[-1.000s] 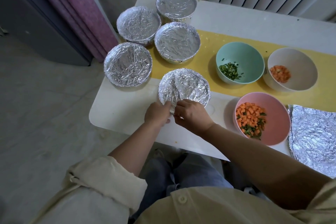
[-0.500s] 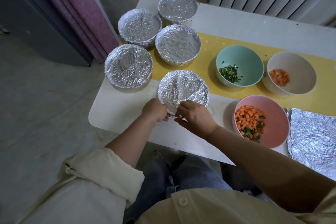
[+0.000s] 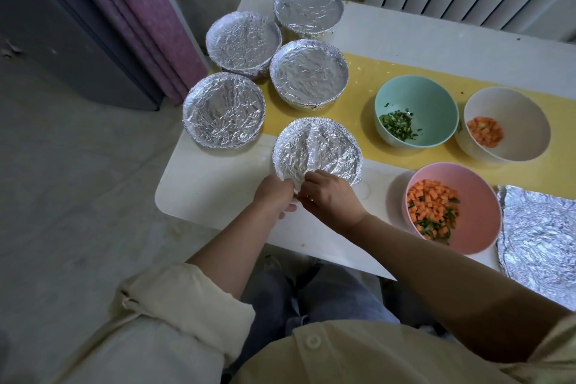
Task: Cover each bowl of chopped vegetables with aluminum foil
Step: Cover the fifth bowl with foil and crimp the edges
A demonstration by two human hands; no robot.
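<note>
Head view: round bowl under crumpled silver aluminium foil sits mid-frame, near the white table's front edge. Left hand and right hand meet at its near rim, both pinching the foil (fingers curled). Four more foil-covered bowls stand upper left. At right, the pink bowl, mint bowl and white bowl are uncovered.
</note>
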